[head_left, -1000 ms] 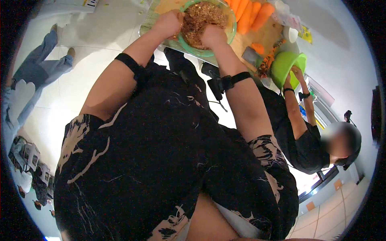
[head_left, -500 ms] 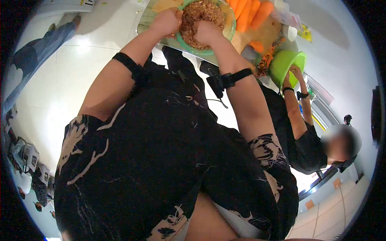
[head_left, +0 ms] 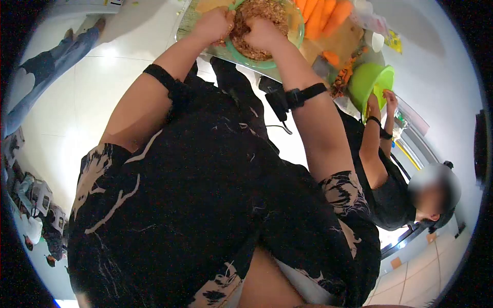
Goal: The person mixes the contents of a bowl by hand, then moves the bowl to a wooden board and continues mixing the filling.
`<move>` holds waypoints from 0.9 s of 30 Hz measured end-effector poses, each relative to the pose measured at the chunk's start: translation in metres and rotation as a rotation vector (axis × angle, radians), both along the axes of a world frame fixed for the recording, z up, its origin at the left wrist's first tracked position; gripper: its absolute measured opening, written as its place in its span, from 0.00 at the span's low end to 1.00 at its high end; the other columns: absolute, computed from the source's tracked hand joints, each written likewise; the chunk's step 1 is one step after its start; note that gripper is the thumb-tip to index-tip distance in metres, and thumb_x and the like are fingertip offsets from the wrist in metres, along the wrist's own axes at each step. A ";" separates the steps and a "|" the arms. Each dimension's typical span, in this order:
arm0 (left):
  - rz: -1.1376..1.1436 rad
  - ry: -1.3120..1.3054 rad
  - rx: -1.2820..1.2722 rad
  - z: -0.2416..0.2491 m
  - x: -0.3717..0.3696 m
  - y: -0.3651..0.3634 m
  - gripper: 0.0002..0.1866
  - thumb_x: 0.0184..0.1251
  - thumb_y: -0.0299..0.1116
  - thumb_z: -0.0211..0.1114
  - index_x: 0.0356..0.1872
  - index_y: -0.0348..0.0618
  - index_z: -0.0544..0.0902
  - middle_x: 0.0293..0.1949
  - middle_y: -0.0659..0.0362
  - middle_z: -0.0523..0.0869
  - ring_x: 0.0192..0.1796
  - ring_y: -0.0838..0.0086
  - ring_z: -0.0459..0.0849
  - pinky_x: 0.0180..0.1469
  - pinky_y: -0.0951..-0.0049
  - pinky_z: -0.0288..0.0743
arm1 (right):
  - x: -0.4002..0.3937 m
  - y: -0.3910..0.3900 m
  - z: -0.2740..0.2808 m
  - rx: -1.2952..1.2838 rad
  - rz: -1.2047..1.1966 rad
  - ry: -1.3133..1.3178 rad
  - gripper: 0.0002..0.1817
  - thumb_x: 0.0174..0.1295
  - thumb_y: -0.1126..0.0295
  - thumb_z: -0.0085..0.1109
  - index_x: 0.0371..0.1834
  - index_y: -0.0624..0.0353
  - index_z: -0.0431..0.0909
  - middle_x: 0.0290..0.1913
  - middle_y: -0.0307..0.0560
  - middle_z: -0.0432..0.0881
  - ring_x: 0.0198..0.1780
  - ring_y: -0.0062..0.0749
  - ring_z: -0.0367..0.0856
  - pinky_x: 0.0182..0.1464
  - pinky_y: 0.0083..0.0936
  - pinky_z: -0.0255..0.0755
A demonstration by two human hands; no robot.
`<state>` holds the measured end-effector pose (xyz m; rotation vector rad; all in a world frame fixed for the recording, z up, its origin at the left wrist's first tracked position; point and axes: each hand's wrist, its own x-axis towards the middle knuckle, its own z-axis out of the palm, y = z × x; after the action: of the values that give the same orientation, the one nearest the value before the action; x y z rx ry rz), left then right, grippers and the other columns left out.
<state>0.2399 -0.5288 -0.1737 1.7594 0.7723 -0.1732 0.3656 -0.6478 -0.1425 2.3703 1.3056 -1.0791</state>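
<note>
Left hand (head_left: 211, 25) sits folded, knuckles up, at the left side of the green-rimmed bowl (head_left: 297, 33); its fingers meet the rim, but I cannot tell whether they grip it or only lean on it. Right hand (head_left: 263, 37) is inside the bowl, bent downward with its fingertips sunk in the brown, crumbly mixture (head_left: 259, 9); how tightly they close on it is hidden. Good handling here, I judge, means bracing the bowl firmly with the left hand while the right presses down from the wrist and reaches the bottom and walls, without shoving crumbs over the edge.

Both forearms slant inward and forward, elbows spread wide of the body, so the hands come close together over the bowl. Each forearm wears a black strap (head_left: 165, 79), and this reach looks suited to pushing with the arms rather than the fingers alone.

Beneath the bowl is a table (head_left: 186, 23); just right of it lie peeled carrots (head_left: 322, 18), with peelings (head_left: 343, 79) nearer. Farther right, a co-worker's hands (head_left: 374, 105) are at a lime-green basin (head_left: 363, 81).
</note>
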 end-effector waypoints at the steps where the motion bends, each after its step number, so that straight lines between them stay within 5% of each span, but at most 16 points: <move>1: -0.014 0.008 0.012 0.003 0.003 0.003 0.21 0.74 0.48 0.47 0.43 0.38 0.76 0.24 0.46 0.83 0.18 0.58 0.83 0.29 0.60 0.80 | 0.008 0.004 0.003 0.128 -0.081 0.003 0.28 0.54 0.52 0.61 0.52 0.61 0.79 0.46 0.58 0.84 0.50 0.51 0.82 0.55 0.38 0.75; 6: -0.014 -0.034 -0.069 -0.002 0.001 0.004 0.21 0.75 0.47 0.46 0.41 0.36 0.76 0.23 0.47 0.83 0.17 0.60 0.83 0.25 0.62 0.80 | 0.031 -0.012 0.005 0.223 -0.271 -0.163 0.27 0.52 0.53 0.63 0.54 0.56 0.79 0.50 0.58 0.82 0.53 0.49 0.81 0.56 0.37 0.75; 9: 0.057 0.064 -0.220 0.005 0.002 0.003 0.20 0.74 0.47 0.48 0.45 0.38 0.77 0.30 0.45 0.84 0.22 0.59 0.85 0.29 0.59 0.80 | -0.005 -0.018 0.004 -0.151 -0.159 -0.353 0.27 0.51 0.53 0.65 0.54 0.53 0.78 0.50 0.57 0.82 0.53 0.48 0.81 0.56 0.38 0.75; 12: -0.041 0.014 -0.104 0.013 0.000 0.006 0.22 0.74 0.47 0.45 0.41 0.36 0.76 0.22 0.47 0.83 0.17 0.61 0.83 0.24 0.62 0.80 | -0.016 -0.009 0.010 -0.179 -0.048 -0.113 0.28 0.51 0.53 0.65 0.54 0.53 0.78 0.50 0.56 0.82 0.54 0.48 0.80 0.56 0.37 0.75; 15: -0.024 -0.029 -0.128 0.007 -0.002 0.006 0.22 0.75 0.48 0.45 0.41 0.36 0.76 0.20 0.48 0.82 0.17 0.61 0.83 0.24 0.62 0.80 | 0.011 -0.007 0.012 0.277 -0.115 0.040 0.28 0.52 0.53 0.65 0.55 0.53 0.77 0.51 0.55 0.82 0.54 0.47 0.80 0.56 0.37 0.75; 18: -0.023 -0.016 -0.126 -0.002 0.000 0.003 0.22 0.75 0.48 0.45 0.41 0.36 0.76 0.20 0.48 0.83 0.17 0.62 0.83 0.24 0.63 0.79 | 0.025 -0.007 0.038 0.373 -0.280 -0.133 0.27 0.51 0.54 0.64 0.54 0.54 0.78 0.50 0.55 0.82 0.54 0.49 0.80 0.55 0.38 0.74; 22: -0.015 0.007 -0.129 0.005 0.001 0.004 0.22 0.75 0.47 0.45 0.41 0.37 0.76 0.22 0.48 0.83 0.17 0.61 0.83 0.26 0.63 0.80 | 0.021 -0.028 0.002 -0.098 -0.126 -0.182 0.25 0.51 0.53 0.63 0.51 0.55 0.79 0.48 0.60 0.82 0.51 0.49 0.81 0.53 0.39 0.75; 27: -0.054 -0.052 0.134 -0.008 0.007 0.003 0.22 0.75 0.47 0.44 0.43 0.38 0.78 0.24 0.46 0.84 0.24 0.53 0.84 0.38 0.57 0.80 | 0.000 -0.005 0.020 0.121 -0.261 0.087 0.23 0.50 0.57 0.62 0.48 0.59 0.80 0.45 0.62 0.83 0.49 0.49 0.82 0.53 0.39 0.76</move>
<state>0.2472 -0.5260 -0.1820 1.9050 0.7125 -0.1138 0.3654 -0.6524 -0.1221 2.6694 1.1408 -1.2179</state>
